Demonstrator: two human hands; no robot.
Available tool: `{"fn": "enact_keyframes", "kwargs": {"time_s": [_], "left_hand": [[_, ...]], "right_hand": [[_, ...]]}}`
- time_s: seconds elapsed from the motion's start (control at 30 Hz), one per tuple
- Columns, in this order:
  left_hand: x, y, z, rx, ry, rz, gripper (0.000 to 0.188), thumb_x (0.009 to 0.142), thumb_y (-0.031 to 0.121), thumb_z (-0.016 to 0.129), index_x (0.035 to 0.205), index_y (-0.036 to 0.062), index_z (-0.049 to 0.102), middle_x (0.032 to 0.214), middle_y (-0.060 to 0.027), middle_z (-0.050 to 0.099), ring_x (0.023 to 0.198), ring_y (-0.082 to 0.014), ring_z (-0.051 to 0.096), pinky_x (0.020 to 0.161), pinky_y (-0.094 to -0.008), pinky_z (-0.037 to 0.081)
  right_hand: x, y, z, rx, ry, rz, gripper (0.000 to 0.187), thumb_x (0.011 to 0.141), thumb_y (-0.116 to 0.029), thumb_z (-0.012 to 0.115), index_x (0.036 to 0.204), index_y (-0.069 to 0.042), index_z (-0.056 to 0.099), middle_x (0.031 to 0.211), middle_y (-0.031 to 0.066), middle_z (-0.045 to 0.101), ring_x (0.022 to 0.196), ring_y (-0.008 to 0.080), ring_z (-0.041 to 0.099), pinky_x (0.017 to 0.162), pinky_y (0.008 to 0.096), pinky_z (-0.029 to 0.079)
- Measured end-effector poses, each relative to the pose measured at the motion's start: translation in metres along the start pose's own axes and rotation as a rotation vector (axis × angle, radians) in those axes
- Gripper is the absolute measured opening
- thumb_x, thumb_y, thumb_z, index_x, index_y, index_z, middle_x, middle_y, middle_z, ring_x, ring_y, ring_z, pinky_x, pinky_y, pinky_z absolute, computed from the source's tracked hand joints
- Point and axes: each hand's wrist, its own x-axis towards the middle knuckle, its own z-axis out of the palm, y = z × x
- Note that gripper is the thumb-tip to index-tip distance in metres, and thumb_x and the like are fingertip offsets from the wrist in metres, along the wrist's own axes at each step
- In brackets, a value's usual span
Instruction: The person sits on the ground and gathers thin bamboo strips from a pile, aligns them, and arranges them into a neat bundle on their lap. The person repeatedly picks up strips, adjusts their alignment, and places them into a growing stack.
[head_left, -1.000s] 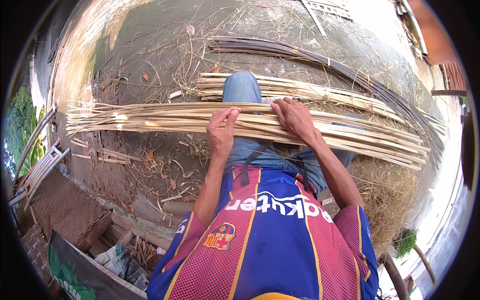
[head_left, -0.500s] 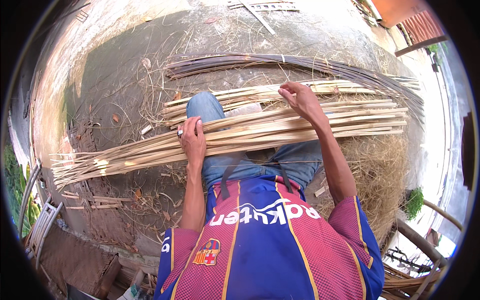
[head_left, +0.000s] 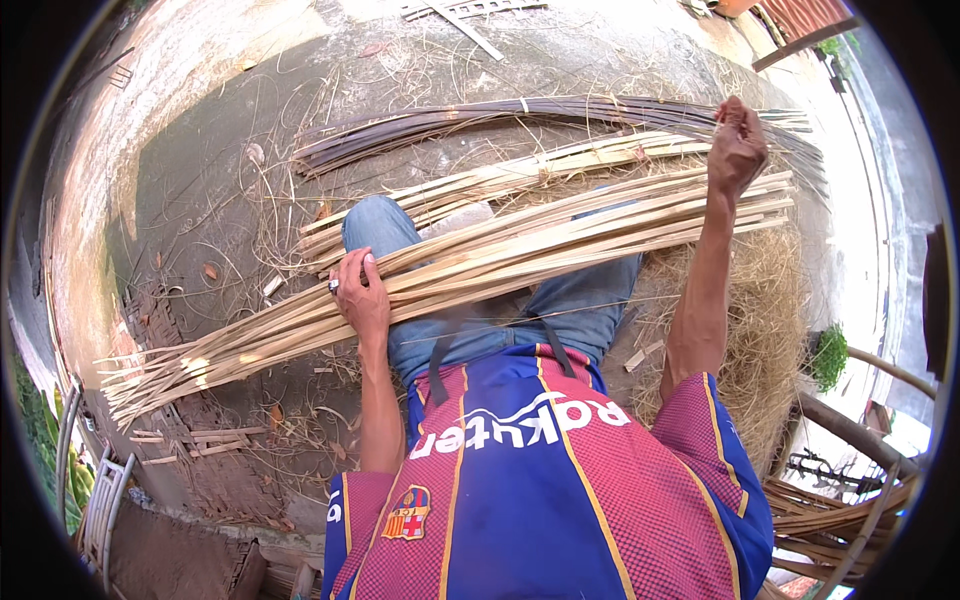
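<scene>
A long bundle of pale split bamboo strips point(head_left: 540, 245) lies across my jeans-clad legs, its left end fanned out low and its right end reaching under my right forearm. My left hand point(head_left: 362, 290), a ring on one finger, holds the bundle near my left knee, with its fingers partly hidden. My right hand point(head_left: 737, 150) is raised in a closed fist beyond the bundle's right end. Whether a thin strand is in that fist cannot be made out.
Beyond the lap bundle lie another pale strip bundle point(head_left: 560, 160) and a dark strip bundle point(head_left: 420, 125) tied with a band. A heap of fine shavings point(head_left: 760, 300) sits at the right. Short offcuts point(head_left: 205, 440) are on the ground at the left, and loose curls litter the concrete.
My right hand has swung right and away from me, its fingers curling from a loose pinch into a fist. My left hand stays on the bundle, and the bundle's right end tilts slightly upward.
</scene>
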Motion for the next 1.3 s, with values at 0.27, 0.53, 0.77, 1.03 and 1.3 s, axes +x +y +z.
{"fn": "enact_keyframes", "kwargs": {"time_s": [0.27, 0.53, 0.77, 1.03, 1.3], "left_hand": [[0.002, 0.004, -0.001, 0.035, -0.059, 0.007, 0.028, 0.097, 0.03, 0.063, 0.111, 0.0072, 0.071, 0.117, -0.0127, 0.067, 0.114, -0.0297, 0.061, 0.11, -0.0462, 0.035], [0.043, 0.07, 0.019, -0.148, -0.575, 0.161, 0.045, 0.087, 0.044, 0.074, 0.106, 0.0032, 0.073, 0.09, -0.0173, 0.07, 0.087, -0.0322, 0.066, 0.087, -0.0423, 0.049], [0.043, 0.089, 0.032, -0.095, -0.579, 0.072, 0.049, 0.082, 0.049, 0.077, 0.09, 0.001, 0.072, 0.07, -0.0171, 0.067, 0.066, -0.0336, 0.065, 0.064, -0.0434, 0.047], [0.047, 0.083, 0.039, -0.14, -0.532, 0.063, 0.05, 0.079, 0.05, 0.079, 0.087, 0.0007, 0.073, 0.068, -0.016, 0.068, 0.062, -0.032, 0.063, 0.066, -0.0435, 0.048], [0.071, 0.088, 0.031, -0.193, -0.511, 0.044, 0.043, 0.082, 0.045, 0.08, 0.09, 0.0025, 0.073, 0.067, -0.0083, 0.063, 0.061, -0.0194, 0.054, 0.061, -0.036, 0.042]], "right_hand": [[-0.01, -0.014, -0.089, -0.29, 0.013, -0.076, 0.045, 0.101, -0.034, 0.059, 0.134, -0.004, 0.057, 0.122, 0.016, 0.062, 0.104, 0.0234, 0.062, 0.086, 0.0396, 0.056], [-0.194, -0.014, 0.015, -0.232, -0.99, -0.513, 0.025, 0.097, -0.033, 0.062, 0.097, -0.009, 0.07, 0.097, 0.0072, 0.065, 0.091, 0.0259, 0.063, 0.09, 0.0422, 0.042], [-0.192, -0.023, 0.039, -0.437, -1.088, -0.387, 0.046, 0.09, -0.055, 0.063, 0.101, -0.013, 0.08, 0.091, 0.0111, 0.067, 0.087, 0.0269, 0.064, 0.08, 0.0432, 0.04], [-0.201, -0.046, 0.057, -0.528, -1.239, -0.185, 0.037, 0.084, -0.048, 0.069, 0.092, -0.014, 0.081, 0.096, 0.0147, 0.069, 0.086, 0.0286, 0.065, 0.086, 0.0475, 0.037], [-0.2, -0.024, 0.056, -0.372, -0.775, -0.37, 0.018, 0.094, -0.028, 0.064, 0.095, -0.013, 0.074, 0.092, 0.0099, 0.067, 0.087, 0.0289, 0.066, 0.093, 0.0494, 0.038]]}}
